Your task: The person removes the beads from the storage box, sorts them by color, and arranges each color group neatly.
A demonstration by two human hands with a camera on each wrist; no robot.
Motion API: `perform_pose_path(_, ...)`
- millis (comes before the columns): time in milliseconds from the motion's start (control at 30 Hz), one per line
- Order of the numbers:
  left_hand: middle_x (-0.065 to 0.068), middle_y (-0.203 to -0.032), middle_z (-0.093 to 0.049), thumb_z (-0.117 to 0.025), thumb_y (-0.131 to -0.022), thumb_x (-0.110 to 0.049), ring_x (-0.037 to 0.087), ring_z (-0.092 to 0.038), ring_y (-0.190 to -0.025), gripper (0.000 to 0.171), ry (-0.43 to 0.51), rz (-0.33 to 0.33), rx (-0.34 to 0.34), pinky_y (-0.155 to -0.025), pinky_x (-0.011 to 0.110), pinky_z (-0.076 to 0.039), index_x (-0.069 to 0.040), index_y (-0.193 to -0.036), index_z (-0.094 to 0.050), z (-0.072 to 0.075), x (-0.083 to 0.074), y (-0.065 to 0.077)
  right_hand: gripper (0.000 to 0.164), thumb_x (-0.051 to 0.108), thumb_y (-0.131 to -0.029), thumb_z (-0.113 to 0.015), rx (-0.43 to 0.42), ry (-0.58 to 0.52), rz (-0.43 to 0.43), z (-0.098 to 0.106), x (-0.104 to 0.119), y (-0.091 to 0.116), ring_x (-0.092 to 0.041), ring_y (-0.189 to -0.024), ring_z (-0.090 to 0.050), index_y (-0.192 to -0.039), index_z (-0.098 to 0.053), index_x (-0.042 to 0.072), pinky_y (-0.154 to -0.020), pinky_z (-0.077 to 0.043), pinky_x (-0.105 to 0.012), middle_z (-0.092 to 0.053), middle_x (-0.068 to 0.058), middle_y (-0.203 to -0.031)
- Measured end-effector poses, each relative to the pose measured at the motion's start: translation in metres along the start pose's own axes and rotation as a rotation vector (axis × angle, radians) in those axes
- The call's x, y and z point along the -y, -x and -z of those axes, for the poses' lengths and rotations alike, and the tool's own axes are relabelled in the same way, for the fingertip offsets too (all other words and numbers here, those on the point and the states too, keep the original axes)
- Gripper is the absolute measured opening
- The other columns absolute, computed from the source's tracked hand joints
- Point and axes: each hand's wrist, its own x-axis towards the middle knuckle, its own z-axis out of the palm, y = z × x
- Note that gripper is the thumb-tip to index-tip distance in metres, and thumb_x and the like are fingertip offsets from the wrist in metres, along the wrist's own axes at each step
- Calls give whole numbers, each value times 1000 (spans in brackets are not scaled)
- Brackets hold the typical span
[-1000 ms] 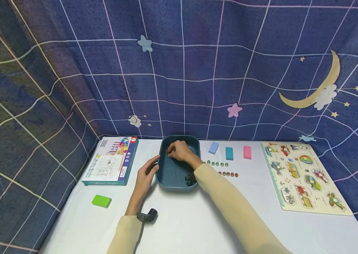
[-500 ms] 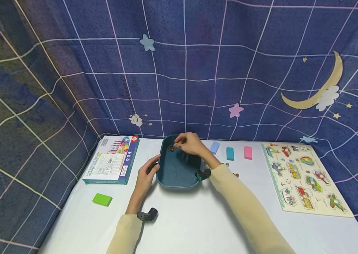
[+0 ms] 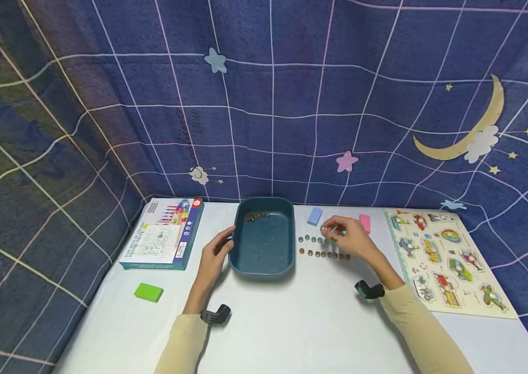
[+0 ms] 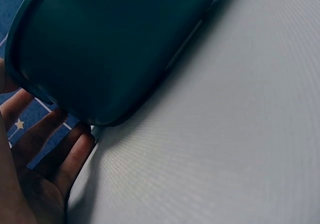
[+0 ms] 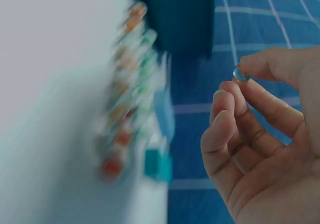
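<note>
A dark teal bin (image 3: 264, 252) stands on the white table with a small cluster of marbles (image 3: 257, 215) in its far left corner. My left hand (image 3: 212, 259) rests its loosely spread fingers against the bin's left rim. To the right of the bin lie two rows of marbles, greenish ones (image 3: 313, 240) behind and orange-brown ones (image 3: 324, 254) in front. Over the right end of the rows is my right hand (image 3: 350, 236). Between thumb and index finger it pinches a clear glass marble (image 5: 241, 73) with orange and blue in it. The rows look blurred in the right wrist view.
Behind the rows lie a blue block (image 3: 314, 216), a pink block (image 3: 364, 223) and a teal block (image 5: 158, 164), mostly covered by my hand in the head view. A puzzle board (image 3: 470, 311) lies right; a box (image 3: 161, 234) and green block (image 3: 149, 292) lie left.
My right hand has left the bin and moved right, over the marble rows, with a marble pinched. The cluster in the bin is uncovered. My left hand has stayed at the rim.
</note>
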Motion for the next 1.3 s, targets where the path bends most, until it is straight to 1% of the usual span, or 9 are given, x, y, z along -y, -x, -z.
perform_pose_path(100,14,-154,-61,-61,-107,-17,38,-59,-142,41,-9,1,7,-107,8,-46,-12,-148,-62,1,-1,0,12,15,-99,-73,-34,30,-45,11,-21,25,-10,-77,-65,-107,-78,8,-68,-52,-24,-76,-7,-91)
perform_pose_path(200,14,-154,-61,-61,-107,-17,37,-58,-143,41,-15,1,12,-107,8,-45,-12,-148,-62,1,-1,0,8,11,-97,-74,-59,76,-57,19,-40,45,-5,-74,-63,-103,-78,7,-67,-50,-23,-75,-6,-87)
perform_pose_path(300,14,-154,-61,-61,-107,-16,36,-58,-143,41,-13,1,6,-107,7,-45,-12,-148,-63,2,-1,-1,7,11,-95,-76,-66,110,-66,23,-53,60,-1,-72,-59,-100,-78,8,-65,-49,-23,-74,-3,-84)
perform_pose_path(400,14,-154,-62,-60,-107,-13,37,-58,-143,41,-10,-3,3,-107,7,-45,-12,-147,-63,2,-2,-1,6,13,-93,-78,-64,131,-78,22,-60,67,1,-68,-57,-98,-79,9,-64,-48,-22,-72,1,-81)
perform_pose_path(633,17,-154,-61,-61,-107,-14,39,-58,-142,41,0,2,7,-105,6,-46,-9,-148,-62,3,-3,-1,6,13,-92,-79,-72,156,-49,19,-65,71,1,-65,-52,-98,-81,10,-62,-46,-22,-71,3,-77)
perform_pose_path(1067,15,-154,-61,-60,-107,-15,38,-58,-143,41,-11,2,8,-106,7,-46,-11,-148,-62,2,-3,1,7,12,-92,-80,-39,196,-65,16,-63,72,0,-67,-47,-98,-82,10,-62,-41,-23,-69,4,-80)
perform_pose_path(1300,15,-155,-60,-59,-108,-14,39,-58,-143,42,-23,3,7,-107,7,-46,-10,-149,-61,1,-2,1,8,14,-91,-81,-33,173,-71,16,-64,73,0,-65,-46,-99,-82,11,-61,-41,-22,-69,4,-80)
